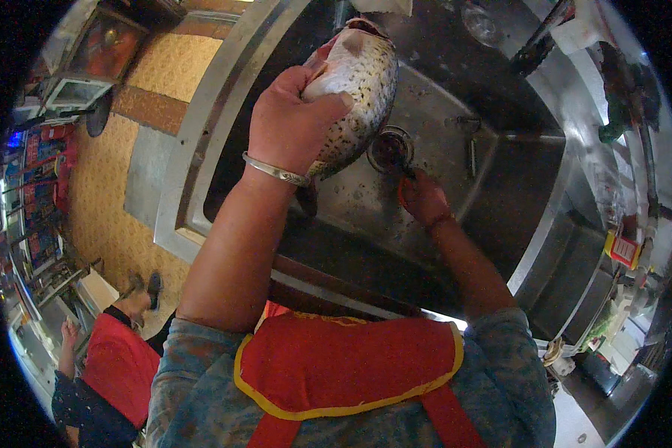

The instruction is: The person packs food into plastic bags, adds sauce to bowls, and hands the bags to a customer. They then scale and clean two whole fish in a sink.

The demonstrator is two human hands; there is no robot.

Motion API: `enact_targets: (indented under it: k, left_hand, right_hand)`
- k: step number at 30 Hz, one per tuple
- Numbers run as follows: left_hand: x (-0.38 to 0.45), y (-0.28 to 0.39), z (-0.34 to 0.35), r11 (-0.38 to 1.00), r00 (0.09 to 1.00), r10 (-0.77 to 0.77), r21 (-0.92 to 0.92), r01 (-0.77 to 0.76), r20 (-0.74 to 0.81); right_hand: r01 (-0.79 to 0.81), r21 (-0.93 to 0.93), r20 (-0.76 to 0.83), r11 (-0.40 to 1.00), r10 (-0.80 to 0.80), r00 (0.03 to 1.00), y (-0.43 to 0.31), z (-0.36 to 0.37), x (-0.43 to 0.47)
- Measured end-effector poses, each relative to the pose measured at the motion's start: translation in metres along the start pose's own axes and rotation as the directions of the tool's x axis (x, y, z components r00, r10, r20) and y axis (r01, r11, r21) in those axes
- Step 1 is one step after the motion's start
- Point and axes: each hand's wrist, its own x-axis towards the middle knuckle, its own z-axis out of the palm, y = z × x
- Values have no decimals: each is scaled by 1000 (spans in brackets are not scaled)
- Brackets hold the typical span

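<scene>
A whole speckled, silvery fish (364, 95) is held up over a deep steel sink (442, 103), its open mouth pointing away from me. My left hand (294, 120) grips it along one side, the thumb across its scales. Lower in the sink, my right hand (425, 199) is closed around the orange handle (403, 193) of a tool, perhaps scissors; its dark front part reaches the drain (391, 148). Dark reddish matter lies in the drain. Small bits are scattered over the sink floor.
The sink's raised metal rim (182, 162) runs along the left. A person in a red apron (117, 358) is at the lower left. Another steel basin (574, 269) stands at the right, near a yellow and red package (621, 250). A faucet (344, 14) is beyond the fish.
</scene>
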Motion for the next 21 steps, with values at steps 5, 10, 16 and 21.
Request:
enact_targets:
  k: [5,10,16,21]
  left_hand:
    - [-5,4,0,995,999,-15,-95,19,40]
    - [3,-7,1,997,999,13,-80,-9,51]
    - [3,-7,-4,997,999,23,73,-26,40]
    - [-2,2,-4,983,998,53,176,-56,18]
  right_hand:
    - [-32,-6,72,999,32,997,6,0,-3]
    - [213,-357,160,909,-165,973,44,3,-8]
    - [-233,-306,-44,923,231,972,34,-7,2]
    - [-287,-217,102,933,314,944,-3,-10,-18]
